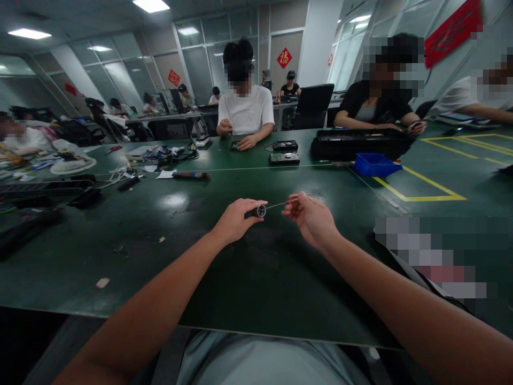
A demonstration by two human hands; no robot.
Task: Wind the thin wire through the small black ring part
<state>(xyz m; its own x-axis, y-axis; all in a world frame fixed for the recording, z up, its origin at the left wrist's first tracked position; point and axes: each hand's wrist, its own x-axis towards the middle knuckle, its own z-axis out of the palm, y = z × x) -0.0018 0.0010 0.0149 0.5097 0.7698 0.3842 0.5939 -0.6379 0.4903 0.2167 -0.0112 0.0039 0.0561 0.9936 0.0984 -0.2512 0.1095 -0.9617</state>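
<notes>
I have the left hand (234, 221) pinching a dark cylindrical part (261, 210); right of that hand, a thin tool (287, 202) reaches the part's rim, contact unclear, grasped by the right hand (315, 216). Likely tool work; next calls for steady aim.

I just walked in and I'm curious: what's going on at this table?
Over the green table, someone's left hand holds a dark round part, while the right hand points a thin-shafted tool at it; whether the tip touches is too small to tell. Across from them, a person in a white shirt has a hand by a small item.
</notes>
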